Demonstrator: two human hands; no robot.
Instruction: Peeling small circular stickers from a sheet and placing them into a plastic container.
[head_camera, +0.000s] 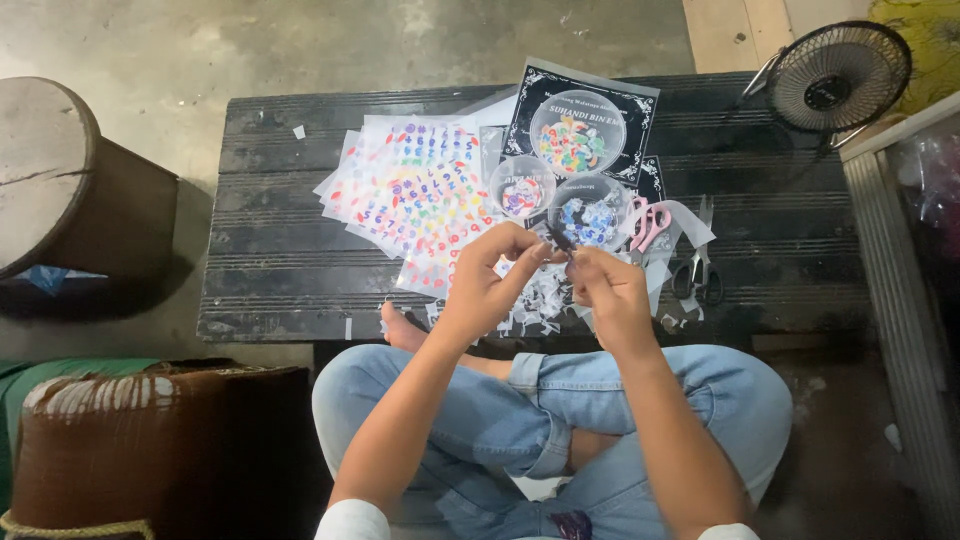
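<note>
My left hand (487, 283): fingers curled in, thumb and forefinger pinched onto the small dark scrap (561, 243) from its left side.
My right hand (607, 288): fingertips drawn together on the same small dark scrap from the right; the 2 hands meet in front of me, above the near edge of the bench.
The scrap: a tiny dark piece, too small for me to tell its shape or material; it sits between my fingertips, just in front of the 2 smaller dishes.
How it handles: I judge it near weightless, thin and floppy, easy to crease or drop, so I take it by the very edges with fingertip pressure only.
Black slatted wooden bench (300, 200): the low surface all of this lies on, with my crossed legs in blue jeans (480, 420) before it.
Clear sheets of small coloured stickers (415, 190): fanned out to the left of my hands, overlapping.
3 round clear plastic dishes (577, 135): holding coloured bits, 1 large on a black printed card, 2 smaller nearer me.
Pink-handled scissors (648, 222): lying just right of the dishes.
Black-handled scissors (699, 275): further right, on clear offcuts.
White paper trimmings (540, 295): scattered under my hands.
Small black desk fan (838, 75): at the far right corner.
</note>
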